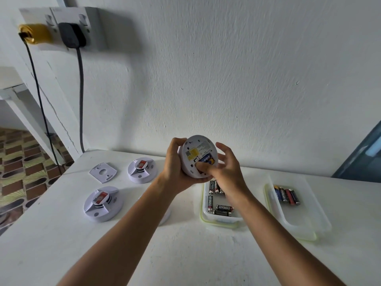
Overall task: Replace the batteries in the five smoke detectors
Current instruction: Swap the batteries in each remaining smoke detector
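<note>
Starting at the left of the white table, I see a flat white mounting plate lying loose, and beside it 2 round white smoke detectors, one farther back and one nearer me, both matte plastic discs resting flat. My left hand grips a third detector, fingers curled round its rim, holding it tilted with its back toward me so the open battery bay faces up and to the right. A blue battery sits in that bay, its long axis running diagonally across the disc. My right hand is the nearer one to it: the thumb presses on the battery's lower end while the other fingers hang loosely curled above the rim, gripping nothing. I judge the next move turns on prying or seating along that diagonal. Just below the hands is a clear lidless plastic box of glossy black batteries; further right, a shallow clear tray holds 4 or so mixed batteries side by side.
</note>
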The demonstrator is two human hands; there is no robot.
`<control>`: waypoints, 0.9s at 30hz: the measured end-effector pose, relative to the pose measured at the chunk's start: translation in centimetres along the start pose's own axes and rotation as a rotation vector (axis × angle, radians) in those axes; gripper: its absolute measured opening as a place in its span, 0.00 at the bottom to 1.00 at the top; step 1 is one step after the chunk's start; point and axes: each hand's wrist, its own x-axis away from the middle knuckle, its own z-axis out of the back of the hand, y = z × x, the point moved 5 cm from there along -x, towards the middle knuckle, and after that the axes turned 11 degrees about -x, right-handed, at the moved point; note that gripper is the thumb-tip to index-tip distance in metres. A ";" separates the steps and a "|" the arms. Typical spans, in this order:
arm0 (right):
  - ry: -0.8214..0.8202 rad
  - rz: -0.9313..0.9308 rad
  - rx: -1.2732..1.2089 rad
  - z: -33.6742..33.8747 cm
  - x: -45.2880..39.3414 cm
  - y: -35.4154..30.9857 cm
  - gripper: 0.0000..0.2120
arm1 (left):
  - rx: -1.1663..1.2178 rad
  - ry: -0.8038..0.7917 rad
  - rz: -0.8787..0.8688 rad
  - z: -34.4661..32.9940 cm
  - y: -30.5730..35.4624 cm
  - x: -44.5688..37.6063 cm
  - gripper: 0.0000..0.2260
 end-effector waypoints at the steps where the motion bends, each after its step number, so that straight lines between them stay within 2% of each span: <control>1: -0.051 0.018 -0.010 -0.2 0.0 -0.3 0.33 | -0.015 -0.010 0.019 -0.1 0.1 0.1 0.23; 4: -0.155 -0.022 -0.169 -0.2 -0.2 -0.8 0.23 | -0.034 -0.042 0.039 0.0 0.3 0.2 0.23; 6: -0.164 -0.031 -0.176 0.2 -0.4 -1.0 0.21 | -0.053 -0.067 0.042 0.0 0.3 0.3 0.24; 19: -0.153 0.001 -0.126 0.5 0.2 -1.1 0.20 | -0.122 -0.085 0.044 0.0 0.1 0.4 0.24; 27: -0.314 -0.069 -0.166 0.2 0.4 -0.5 0.26 | -0.094 -0.088 0.040 0.4 0.0 0.8 0.24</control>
